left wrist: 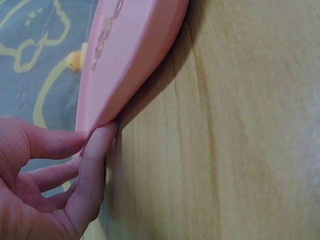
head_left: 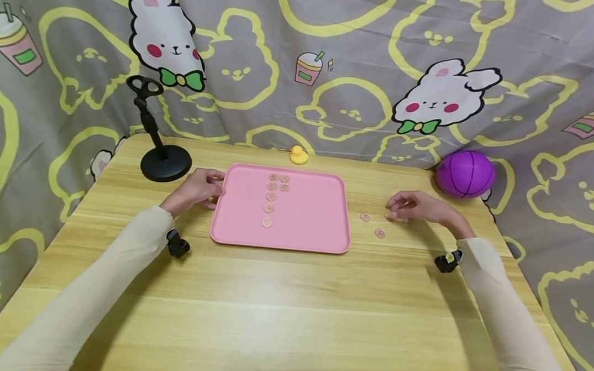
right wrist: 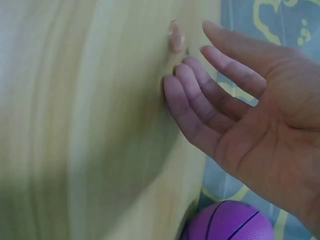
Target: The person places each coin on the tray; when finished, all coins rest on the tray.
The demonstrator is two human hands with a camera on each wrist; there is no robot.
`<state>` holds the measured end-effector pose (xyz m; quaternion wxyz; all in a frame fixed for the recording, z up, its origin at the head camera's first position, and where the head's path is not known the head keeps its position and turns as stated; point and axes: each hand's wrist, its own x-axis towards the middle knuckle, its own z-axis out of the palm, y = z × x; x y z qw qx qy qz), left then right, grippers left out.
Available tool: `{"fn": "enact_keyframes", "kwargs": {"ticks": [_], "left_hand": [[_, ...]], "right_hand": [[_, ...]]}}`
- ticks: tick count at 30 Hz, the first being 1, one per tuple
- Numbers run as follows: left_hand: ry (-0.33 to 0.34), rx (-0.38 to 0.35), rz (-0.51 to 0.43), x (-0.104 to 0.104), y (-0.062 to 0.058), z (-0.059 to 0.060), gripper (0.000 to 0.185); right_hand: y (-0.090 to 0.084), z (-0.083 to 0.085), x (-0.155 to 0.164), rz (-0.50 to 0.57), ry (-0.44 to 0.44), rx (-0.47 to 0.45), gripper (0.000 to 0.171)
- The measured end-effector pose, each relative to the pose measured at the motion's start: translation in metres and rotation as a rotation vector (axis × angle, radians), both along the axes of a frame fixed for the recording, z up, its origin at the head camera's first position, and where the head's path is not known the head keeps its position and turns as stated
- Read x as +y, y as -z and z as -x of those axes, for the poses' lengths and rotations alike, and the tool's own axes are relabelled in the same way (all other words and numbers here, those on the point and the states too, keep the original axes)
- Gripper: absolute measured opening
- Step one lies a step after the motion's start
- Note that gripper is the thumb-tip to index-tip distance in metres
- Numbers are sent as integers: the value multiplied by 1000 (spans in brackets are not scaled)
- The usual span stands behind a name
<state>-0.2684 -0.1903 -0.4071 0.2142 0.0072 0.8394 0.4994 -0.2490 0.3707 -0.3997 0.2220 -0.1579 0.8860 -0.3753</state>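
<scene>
At the tray's left edge, my left hand (head_left: 199, 188) pinches the rim of a pink tray (head_left: 311, 208) between thumb and fingers, as the left wrist view shows closely. Several copper-coloured coins (head_left: 268, 208) lie in the tray: a column, with a short second column beside its far end. My right hand (head_left: 415, 206) hovers low over the table to the right of the tray, fingers loosely bent and holding nothing. A coin (right wrist: 176, 36) lies just beyond its fingertips in the right wrist view. Two more coins, one (head_left: 365, 216) nearer the tray and one (head_left: 380, 233) nearer me, lie on the wood.
A black stand (head_left: 164, 163) with a round base stands at the back left. Behind the tray sits a yellow rubber duck (head_left: 299, 155). A purple ball (head_left: 465, 174) rests in the back right corner. A patterned grey curtain (head_left: 354, 22) hangs behind the wooden table (head_left: 291, 318).
</scene>
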Motion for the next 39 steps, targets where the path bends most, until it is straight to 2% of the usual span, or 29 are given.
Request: {"fn": "enact_keyframes", "kwargs": {"ticks": [3,6,10,17,21,31,39], "left_hand": [[6,7,-5,-2,0,0,60],[8,15,-9,-4,-2,0,59],[9,23,-8,-5,-4,0,59],[10,19,0,-5,-3,-3,59],[7,17,-4,-4,-2,-3,59],[6,10,-4,1,0,-2,60],[12,17,-2,0,-1,-3,58]], "right_hand": [[8,-2,2,-15,-49,20,24],[16,-2,0,3,-99,107,16],[16,-3,-4,22,-123,197,11],[19,-5,-7,49,-146,203,10],[20,-8,-6,44,-120,195,10],[13,-13,-6,-62,55,184,12],[13,-10,-15,-19,140,188,18]]}}
